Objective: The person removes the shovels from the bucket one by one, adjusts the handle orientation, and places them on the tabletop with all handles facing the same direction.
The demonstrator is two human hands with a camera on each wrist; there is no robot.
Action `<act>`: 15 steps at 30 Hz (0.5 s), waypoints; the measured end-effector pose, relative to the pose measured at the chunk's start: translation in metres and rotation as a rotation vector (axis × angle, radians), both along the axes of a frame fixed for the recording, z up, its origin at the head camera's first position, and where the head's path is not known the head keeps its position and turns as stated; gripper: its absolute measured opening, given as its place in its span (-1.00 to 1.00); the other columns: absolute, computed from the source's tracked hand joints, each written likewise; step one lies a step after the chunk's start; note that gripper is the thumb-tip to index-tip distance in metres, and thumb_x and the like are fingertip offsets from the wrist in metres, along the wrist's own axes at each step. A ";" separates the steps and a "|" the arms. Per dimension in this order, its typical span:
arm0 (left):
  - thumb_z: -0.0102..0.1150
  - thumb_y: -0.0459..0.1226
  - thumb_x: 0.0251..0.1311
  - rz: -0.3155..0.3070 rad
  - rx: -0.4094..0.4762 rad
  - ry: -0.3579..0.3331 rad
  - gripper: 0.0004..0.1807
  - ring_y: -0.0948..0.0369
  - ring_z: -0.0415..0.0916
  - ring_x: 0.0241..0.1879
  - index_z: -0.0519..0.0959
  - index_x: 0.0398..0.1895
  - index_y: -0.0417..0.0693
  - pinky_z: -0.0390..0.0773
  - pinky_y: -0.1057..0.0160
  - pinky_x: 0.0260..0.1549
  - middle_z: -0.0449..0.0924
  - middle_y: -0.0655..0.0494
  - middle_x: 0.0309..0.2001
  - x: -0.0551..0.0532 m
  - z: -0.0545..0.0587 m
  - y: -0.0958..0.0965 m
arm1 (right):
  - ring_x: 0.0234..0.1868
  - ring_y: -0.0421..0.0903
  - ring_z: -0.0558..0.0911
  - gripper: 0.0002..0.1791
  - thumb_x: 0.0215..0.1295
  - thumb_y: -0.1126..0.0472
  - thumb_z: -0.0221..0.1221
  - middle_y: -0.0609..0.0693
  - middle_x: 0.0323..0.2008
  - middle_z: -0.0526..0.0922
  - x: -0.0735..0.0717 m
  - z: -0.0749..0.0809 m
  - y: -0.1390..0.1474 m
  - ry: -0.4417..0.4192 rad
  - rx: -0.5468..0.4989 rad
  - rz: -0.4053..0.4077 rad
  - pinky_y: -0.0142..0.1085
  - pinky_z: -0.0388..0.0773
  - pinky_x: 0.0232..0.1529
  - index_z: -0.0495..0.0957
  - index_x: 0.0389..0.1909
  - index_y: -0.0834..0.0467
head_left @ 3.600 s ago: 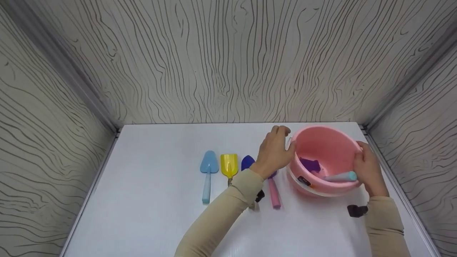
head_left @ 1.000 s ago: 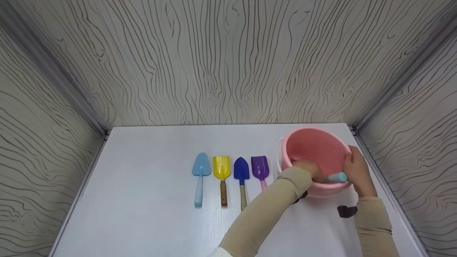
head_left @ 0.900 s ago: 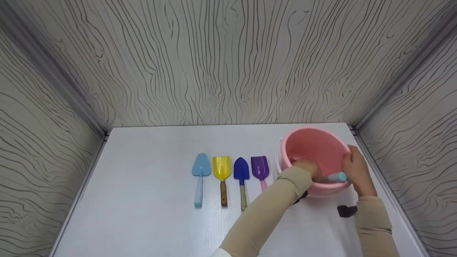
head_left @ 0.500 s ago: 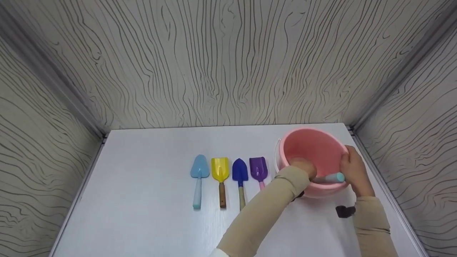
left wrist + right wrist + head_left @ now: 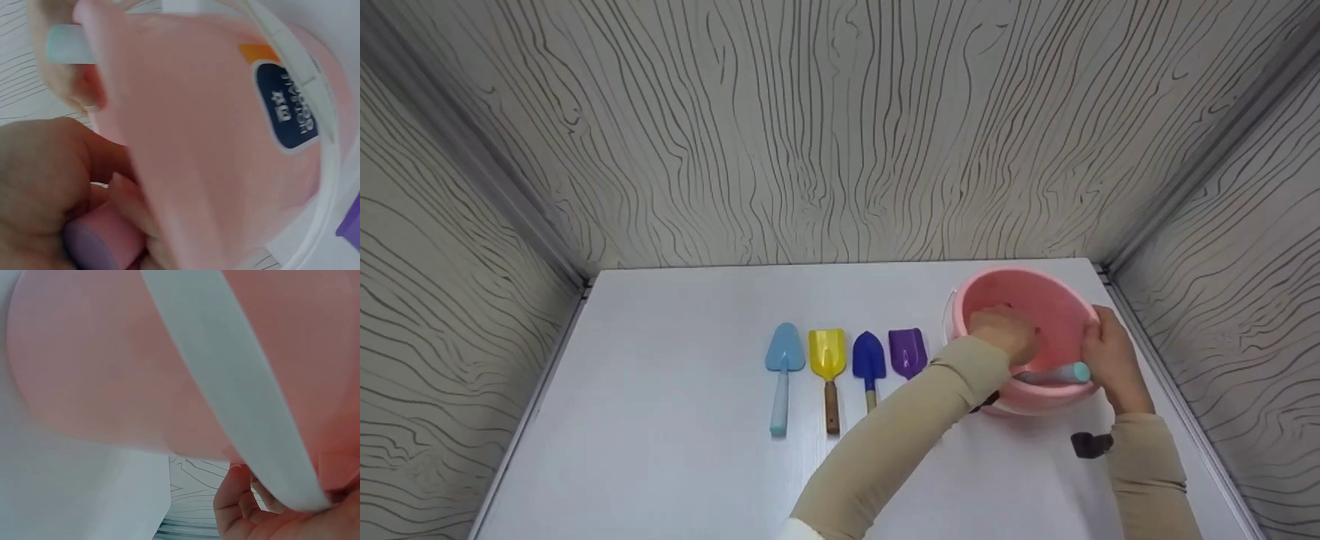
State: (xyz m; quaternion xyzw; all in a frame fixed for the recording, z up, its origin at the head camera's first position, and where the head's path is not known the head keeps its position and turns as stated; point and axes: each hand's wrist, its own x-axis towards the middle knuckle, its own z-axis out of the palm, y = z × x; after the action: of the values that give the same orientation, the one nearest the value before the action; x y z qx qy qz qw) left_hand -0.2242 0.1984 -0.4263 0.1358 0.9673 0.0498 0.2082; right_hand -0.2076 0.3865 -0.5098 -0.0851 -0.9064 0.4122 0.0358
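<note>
A pink bucket point(image 5: 1054, 307) with a white handle point(image 5: 326, 185) stands on the right of the table, its mouth turned toward the person. My right hand point(image 5: 1114, 360) grips its right rim, thumb over the edge. Inside the mouth is my left hand point(image 5: 1003, 334). In the left wrist view its fingers are curled round a thick pink tool handle point(image 5: 121, 230) with a purple end; the tool's head is hidden. A second handle, pale with a teal end point(image 5: 1069, 373), leans over the near rim close to the right hand.
Left of the bucket, hand shovels lie in a row: light blue point(image 5: 785, 349), yellow point(image 5: 827, 352), dark blue point(image 5: 868, 354) and purple point(image 5: 907, 352). My left forearm point(image 5: 900, 442) crosses over the purple one's handle. Wood-patterned walls point(image 5: 825, 135) enclose the white table point(image 5: 660, 390).
My left hand has left the bucket's left rim and reached inside. Over the last half second it has shifted slightly upward within the mouth. The right hand keeps its hold on the rim.
</note>
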 end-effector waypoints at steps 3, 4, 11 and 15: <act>0.20 0.06 0.50 0.019 0.038 0.010 -0.81 0.31 0.54 -0.28 0.67 -0.18 0.24 0.63 0.32 -0.20 0.60 0.30 -0.28 -0.001 0.009 -0.005 | 0.12 0.25 0.48 -0.38 0.74 0.09 -0.39 0.51 0.29 0.43 -0.001 0.001 -0.001 -0.007 -0.015 0.013 0.11 0.41 0.17 0.14 0.54 0.44; 0.24 0.03 0.48 0.022 0.056 0.014 -0.83 0.31 0.53 -0.29 0.66 -0.24 0.23 0.62 0.33 -0.22 0.60 0.30 -0.31 -0.001 0.011 -0.007 | 0.13 0.25 0.48 -0.39 0.74 0.08 -0.39 0.51 0.30 0.43 -0.001 0.001 -0.001 -0.008 -0.014 0.014 0.11 0.42 0.17 0.14 0.54 0.44; 0.33 -0.15 0.39 0.016 0.236 0.020 -0.80 0.32 0.49 -0.38 0.55 -0.42 0.14 0.52 0.35 -0.42 0.51 0.29 -0.42 0.002 0.028 -0.028 | -0.09 0.06 0.50 -0.41 0.74 0.11 -0.36 0.45 0.16 0.51 0.004 0.003 0.002 -0.014 0.035 -0.012 -0.14 0.44 -0.07 0.17 0.52 0.42; 0.34 -0.17 0.34 0.013 0.290 0.028 -0.88 0.32 0.50 -0.34 0.59 -0.35 0.14 0.47 0.33 -0.40 0.55 0.30 -0.36 0.003 0.034 -0.039 | -0.05 0.12 0.51 -0.40 0.75 0.10 -0.37 0.46 0.17 0.49 0.003 0.004 0.004 -0.033 0.036 -0.015 -0.06 0.48 -0.04 0.14 0.54 0.43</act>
State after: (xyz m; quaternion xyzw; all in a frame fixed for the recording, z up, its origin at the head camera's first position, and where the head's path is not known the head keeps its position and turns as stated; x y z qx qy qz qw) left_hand -0.2214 0.1595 -0.3919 0.1589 0.9537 0.1883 0.1727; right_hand -0.2051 0.3903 -0.5054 -0.0982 -0.9135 0.3941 0.0257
